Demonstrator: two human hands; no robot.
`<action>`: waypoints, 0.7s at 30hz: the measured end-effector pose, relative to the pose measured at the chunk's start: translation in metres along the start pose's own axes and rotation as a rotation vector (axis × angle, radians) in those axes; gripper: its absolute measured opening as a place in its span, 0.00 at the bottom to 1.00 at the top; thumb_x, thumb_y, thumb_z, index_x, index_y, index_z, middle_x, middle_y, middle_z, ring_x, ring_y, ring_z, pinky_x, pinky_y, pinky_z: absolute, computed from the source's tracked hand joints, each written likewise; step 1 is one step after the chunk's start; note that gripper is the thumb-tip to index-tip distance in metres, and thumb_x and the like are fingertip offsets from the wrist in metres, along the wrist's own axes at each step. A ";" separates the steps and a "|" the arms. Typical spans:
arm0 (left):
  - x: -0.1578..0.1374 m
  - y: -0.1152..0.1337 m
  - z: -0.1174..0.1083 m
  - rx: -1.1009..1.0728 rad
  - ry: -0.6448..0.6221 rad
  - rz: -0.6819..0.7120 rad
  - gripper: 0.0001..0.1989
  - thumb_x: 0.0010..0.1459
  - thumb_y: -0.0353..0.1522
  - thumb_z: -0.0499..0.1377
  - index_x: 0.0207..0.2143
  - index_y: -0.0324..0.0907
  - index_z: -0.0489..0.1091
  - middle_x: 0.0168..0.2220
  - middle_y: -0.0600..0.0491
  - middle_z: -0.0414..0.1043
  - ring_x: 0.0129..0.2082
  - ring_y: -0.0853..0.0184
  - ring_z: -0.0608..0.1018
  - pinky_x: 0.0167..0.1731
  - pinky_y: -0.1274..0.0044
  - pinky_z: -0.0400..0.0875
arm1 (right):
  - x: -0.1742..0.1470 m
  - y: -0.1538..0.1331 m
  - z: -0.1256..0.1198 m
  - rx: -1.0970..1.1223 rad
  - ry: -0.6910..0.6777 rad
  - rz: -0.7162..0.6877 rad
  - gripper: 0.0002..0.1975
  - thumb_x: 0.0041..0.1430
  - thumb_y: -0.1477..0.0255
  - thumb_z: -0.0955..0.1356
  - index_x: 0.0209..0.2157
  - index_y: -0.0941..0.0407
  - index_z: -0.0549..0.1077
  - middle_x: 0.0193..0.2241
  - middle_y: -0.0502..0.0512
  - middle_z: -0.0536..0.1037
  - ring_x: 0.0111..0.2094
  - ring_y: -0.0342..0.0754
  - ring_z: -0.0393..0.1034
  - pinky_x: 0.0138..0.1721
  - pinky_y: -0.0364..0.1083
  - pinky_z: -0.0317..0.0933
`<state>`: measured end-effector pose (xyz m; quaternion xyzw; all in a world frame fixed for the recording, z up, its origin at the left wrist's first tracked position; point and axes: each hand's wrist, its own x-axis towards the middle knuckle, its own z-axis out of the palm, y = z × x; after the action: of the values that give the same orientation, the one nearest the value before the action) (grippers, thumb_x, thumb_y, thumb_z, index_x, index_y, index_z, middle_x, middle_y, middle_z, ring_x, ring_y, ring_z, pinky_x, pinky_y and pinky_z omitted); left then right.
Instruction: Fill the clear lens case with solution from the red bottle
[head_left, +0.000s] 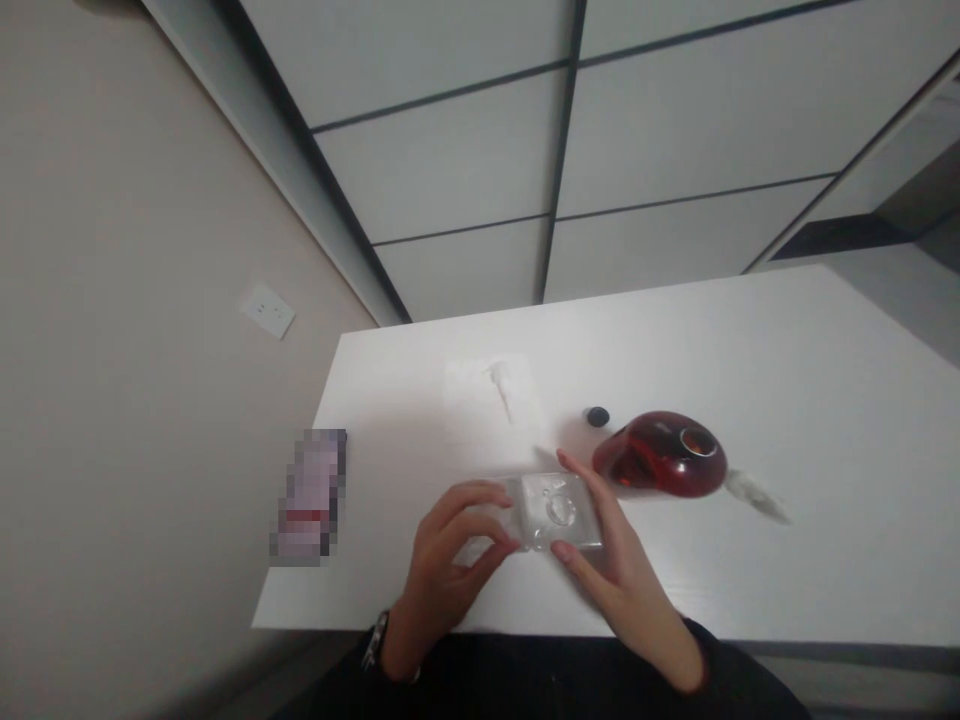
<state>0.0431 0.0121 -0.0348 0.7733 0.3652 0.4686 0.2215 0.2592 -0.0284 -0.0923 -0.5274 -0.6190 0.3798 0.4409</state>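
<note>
A clear plastic case [547, 505] lies near the front of the white table, seemingly two transparent halves side by side. Its right half has a round raised shape in it. My left hand [461, 545] curls its fingers and thumb around the left half. On the other side, my right hand [619, 555] grips the right half between thumb and fingers. Just right of that hand is a shiny dark red rounded object [652, 455] with a ringed round spot on top. A small black round cap [598, 416] sits behind it.
A thin white sheet [469, 400] lies behind the case, bearing a small whitish wisp [501, 390]. Crumpled white material [757, 496] touches the red object's right end. A pixelated pinkish item [309, 495] is at the table's left edge. A wall socket [270, 311] is beyond.
</note>
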 end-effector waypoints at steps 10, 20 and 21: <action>-0.020 -0.007 0.011 -0.043 0.062 -0.202 0.11 0.69 0.37 0.67 0.50 0.46 0.72 0.43 0.52 0.85 0.46 0.62 0.88 0.63 0.61 0.75 | -0.002 -0.007 -0.005 -0.038 -0.044 0.041 0.34 0.73 0.61 0.68 0.75 0.42 0.52 0.75 0.58 0.62 0.74 0.64 0.57 0.72 0.67 0.57; -0.012 -0.006 0.017 -0.125 0.024 -0.389 0.13 0.70 0.45 0.65 0.45 0.47 0.71 0.50 0.49 0.78 0.50 0.62 0.81 0.47 0.71 0.80 | -0.003 -0.012 -0.011 -0.131 -0.072 0.053 0.37 0.74 0.59 0.66 0.77 0.41 0.49 0.73 0.57 0.64 0.71 0.66 0.64 0.65 0.66 0.68; -0.014 -0.006 0.019 -0.156 0.027 -0.420 0.14 0.69 0.46 0.65 0.46 0.47 0.70 0.50 0.50 0.77 0.47 0.64 0.82 0.44 0.73 0.80 | -0.003 -0.013 -0.011 -0.142 -0.075 0.050 0.37 0.74 0.59 0.66 0.77 0.41 0.48 0.73 0.57 0.64 0.70 0.67 0.65 0.64 0.66 0.69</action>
<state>0.0540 0.0053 -0.0551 0.6544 0.4839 0.4492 0.3686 0.2657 -0.0330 -0.0767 -0.5579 -0.6472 0.3654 0.3692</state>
